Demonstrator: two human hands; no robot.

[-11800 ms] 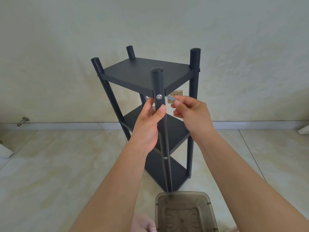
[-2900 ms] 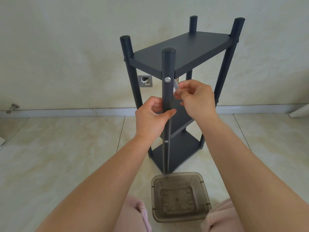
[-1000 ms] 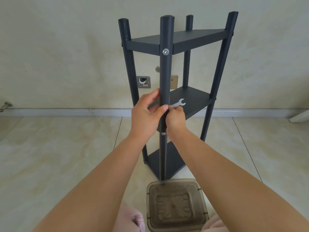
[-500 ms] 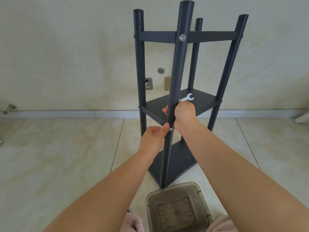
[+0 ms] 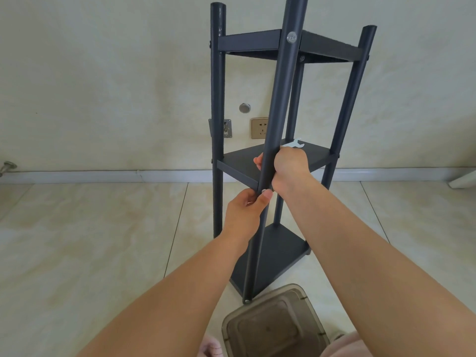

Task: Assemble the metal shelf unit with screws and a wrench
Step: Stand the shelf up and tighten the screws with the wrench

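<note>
A dark grey three-tier metal shelf unit (image 5: 260, 39) stands on the tiled floor, its near front post (image 5: 279, 99) rising through the middle of the view. A silver screw head (image 5: 291, 37) shows on that post at the top shelf. My right hand (image 5: 289, 164) grips the post at the middle shelf (image 5: 239, 161). My left hand (image 5: 248, 207) pinches the post just below that shelf's corner, where its fingertips cover the screw spot. A small silver wrench (image 5: 295, 144) lies on the middle shelf behind my right hand.
A smoky translucent plastic box (image 5: 275, 328) sits on the floor at the foot of the near post. On the wall behind are a socket (image 5: 259, 128), a metal plate (image 5: 226, 128) and a round knob (image 5: 244, 107). A door stop (image 5: 6, 167) sticks out at far left.
The view has dropped lower and come closer. My right hand put the wrench on the middle shelf and moved down to grip the post; my left hand slid below the middle shelf's corner.
</note>
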